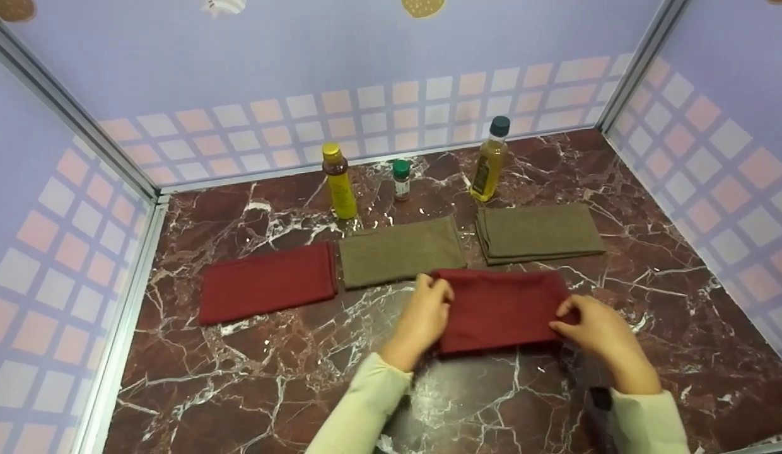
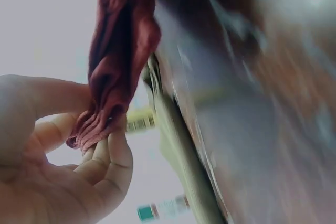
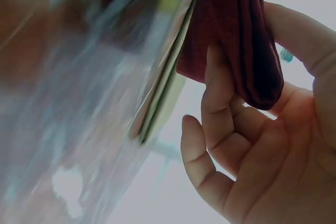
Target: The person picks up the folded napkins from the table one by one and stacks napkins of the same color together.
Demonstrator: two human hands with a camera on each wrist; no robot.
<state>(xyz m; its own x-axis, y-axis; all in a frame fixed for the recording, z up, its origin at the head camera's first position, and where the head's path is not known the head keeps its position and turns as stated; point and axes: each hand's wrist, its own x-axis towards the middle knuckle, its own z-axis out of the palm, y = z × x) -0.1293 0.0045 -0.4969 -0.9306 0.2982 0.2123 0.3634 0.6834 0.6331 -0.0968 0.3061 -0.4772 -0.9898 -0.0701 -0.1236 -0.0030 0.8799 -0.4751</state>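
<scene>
Between my two hands a folded red cloth (image 1: 501,312) is held up off the marble table. My left hand (image 1: 424,315) pinches its left end; in the left wrist view the layers bunch between thumb and fingers. At the other end my right hand (image 1: 596,328) pinches the cloth, and the right wrist view shows its stacked folds (image 3: 247,40) between thumb and fingers. Just behind lies a folded olive cloth (image 1: 400,252). A second olive cloth (image 1: 542,233) lies to its right. Another folded red cloth (image 1: 268,284) rests at the left of the row.
Along the back stand a yellow-capped bottle (image 1: 340,183), a small green-capped jar (image 1: 401,181) and an oil bottle with a dark cap (image 1: 490,161). Panels with a checked pattern (image 1: 372,107) wall the marble table (image 1: 208,391) at the back and both sides.
</scene>
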